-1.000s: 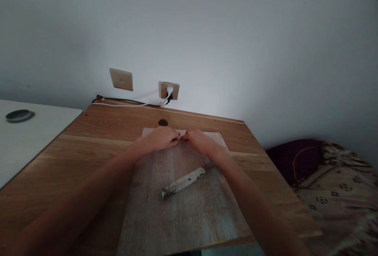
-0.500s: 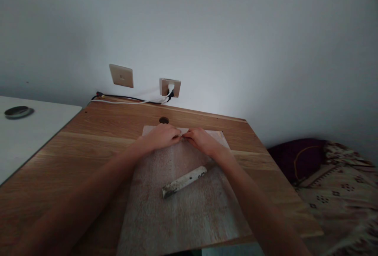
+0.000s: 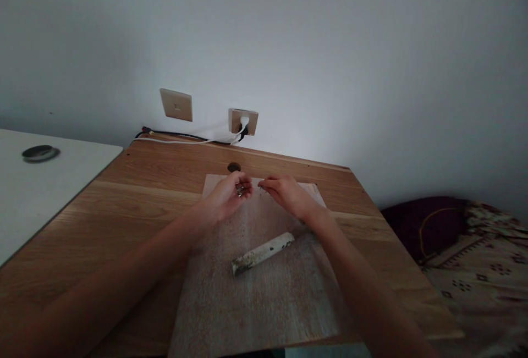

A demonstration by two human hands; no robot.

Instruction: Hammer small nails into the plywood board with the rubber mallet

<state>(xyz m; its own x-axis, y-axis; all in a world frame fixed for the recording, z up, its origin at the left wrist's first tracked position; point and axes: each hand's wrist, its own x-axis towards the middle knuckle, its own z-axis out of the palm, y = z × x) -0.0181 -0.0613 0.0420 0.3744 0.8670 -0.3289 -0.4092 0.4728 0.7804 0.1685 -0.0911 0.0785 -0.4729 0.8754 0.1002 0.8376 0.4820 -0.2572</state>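
My left hand is turned palm up above the far end of a thin wooden board, its fingers curled around several small shiny metal pieces that look like nails or screws. Just to its right, my right hand has thumb and fingertips pinched together over the board. Something tiny shows at those fingertips, too small to name. Closer to me, a whitish bar with dark, worn patches lies slantwise on the board, apart from both hands.
Under the board is a wooden table with a round cable hole. Cables run along its back edge to a wall socket. A white surface adjoins at left; patterned fabric lies at right.
The hands have moved a little apart. My left hand has rolled palm up, bringing the metal pieces into sight. The view has shifted slightly; the whitish bar stays in place on the board.
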